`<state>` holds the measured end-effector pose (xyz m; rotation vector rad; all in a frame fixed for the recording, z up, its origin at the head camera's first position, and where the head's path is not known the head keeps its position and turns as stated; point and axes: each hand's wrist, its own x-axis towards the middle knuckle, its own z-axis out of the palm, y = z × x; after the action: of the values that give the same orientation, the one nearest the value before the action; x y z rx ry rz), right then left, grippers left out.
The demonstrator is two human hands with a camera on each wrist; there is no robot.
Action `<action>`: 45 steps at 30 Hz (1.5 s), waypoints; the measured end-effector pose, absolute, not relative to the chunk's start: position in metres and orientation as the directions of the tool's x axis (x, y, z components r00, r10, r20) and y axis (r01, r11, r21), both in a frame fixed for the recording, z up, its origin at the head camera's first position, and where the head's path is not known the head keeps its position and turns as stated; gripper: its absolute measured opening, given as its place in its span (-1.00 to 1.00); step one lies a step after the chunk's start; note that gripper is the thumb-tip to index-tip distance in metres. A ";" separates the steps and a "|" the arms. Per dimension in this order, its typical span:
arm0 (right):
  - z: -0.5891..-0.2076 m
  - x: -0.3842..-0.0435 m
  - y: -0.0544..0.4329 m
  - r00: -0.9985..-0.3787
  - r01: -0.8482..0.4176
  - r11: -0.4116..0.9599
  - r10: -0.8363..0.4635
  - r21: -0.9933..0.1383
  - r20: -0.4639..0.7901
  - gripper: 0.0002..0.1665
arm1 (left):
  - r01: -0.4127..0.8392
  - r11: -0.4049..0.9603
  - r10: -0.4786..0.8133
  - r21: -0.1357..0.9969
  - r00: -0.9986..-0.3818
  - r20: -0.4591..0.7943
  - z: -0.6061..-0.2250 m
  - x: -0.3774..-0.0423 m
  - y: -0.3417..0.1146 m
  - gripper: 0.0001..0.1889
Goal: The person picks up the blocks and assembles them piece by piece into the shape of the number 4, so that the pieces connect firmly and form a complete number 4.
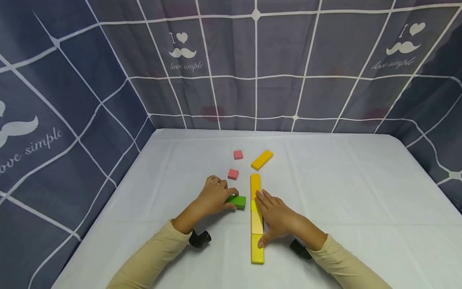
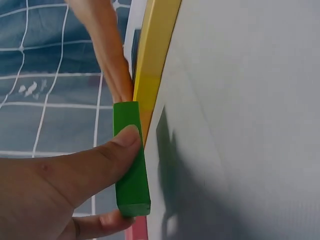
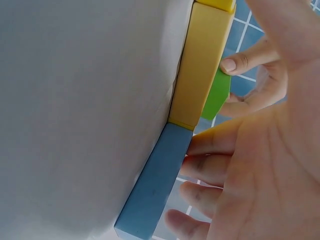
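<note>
My left hand (image 1: 214,197) pinches a green block (image 1: 238,202) between thumb and fingers, just left of a straight row of yellow blocks (image 1: 257,222). The left wrist view shows the thumb across the green block's face, with a shadow on the cloth beside it. Flat along the row's right side lies my right hand (image 1: 279,218), its fingers straight and touching the blocks, the thumb over the nearest one. In the right wrist view a blue block (image 3: 152,180) lies end to end with a yellow block (image 3: 202,65), by the right fingertips; the head view hides it.
Beyond the left hand lie two small pink blocks (image 1: 233,174). A loose orange-yellow block (image 1: 262,159) sits at an angle past the row's far end. White cloth (image 1: 346,180) covers the table, and a grey checked curtain (image 1: 278,52) hangs behind and at both sides.
</note>
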<state>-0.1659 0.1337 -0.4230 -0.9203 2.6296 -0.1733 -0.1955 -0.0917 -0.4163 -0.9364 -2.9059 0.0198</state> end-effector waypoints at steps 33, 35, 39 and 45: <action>-0.424 -0.167 0.132 -0.739 -0.575 0.788 -0.615 -0.220 -0.274 0.50 | 0.521 0.852 0.524 -0.063 -0.840 0.143 -0.434 -0.188 -0.074 -0.57; -0.425 -0.167 0.132 -0.738 -0.575 0.787 -0.617 -0.223 -0.274 0.49 | 0.516 0.854 0.519 -0.064 -0.843 0.139 -0.434 -0.188 -0.074 -0.57; -0.424 -0.167 0.132 -0.737 -0.573 0.788 -0.615 -0.224 -0.280 0.49 | 0.510 0.858 0.514 -0.065 -0.847 0.138 -0.435 -0.187 -0.074 -0.56; -0.424 -0.166 0.132 -0.744 -0.564 0.797 -0.604 -0.215 -0.286 0.49 | 0.510 0.856 0.517 -0.083 -0.844 0.142 -0.436 -0.188 -0.074 -0.51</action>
<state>-0.1662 0.1318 -0.4236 -0.8882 2.6444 -0.1632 -0.1876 -0.0743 -0.4364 -0.8000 -2.8714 0.0625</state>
